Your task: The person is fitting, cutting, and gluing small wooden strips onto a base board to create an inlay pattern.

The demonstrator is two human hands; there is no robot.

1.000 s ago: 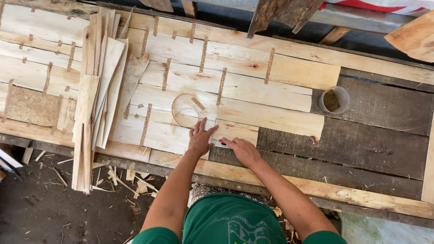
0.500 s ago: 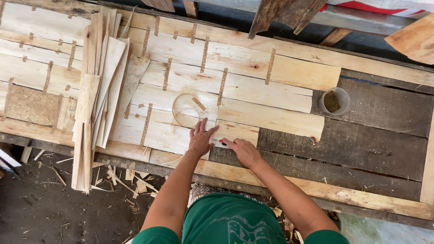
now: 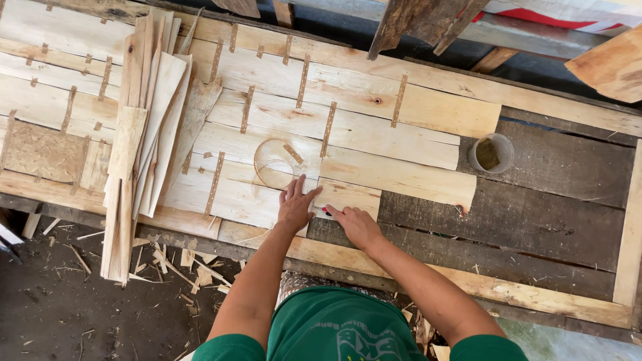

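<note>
Still both hands [image 3: 328, 214] on the pale plank [image 3: 348, 195], unmoved since before.

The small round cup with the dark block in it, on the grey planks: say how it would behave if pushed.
The small round cup looks light, so it would likely slide easily. It stands upright on rough grey planks, so it might catch and tip. The dark block inside could shift.

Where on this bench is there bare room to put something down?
The dark planks below the small cup, right of the right hand, lie bare. The pale board between circle and cup is free too. It is crowded around the stacked slats, left of the left hand.
</note>
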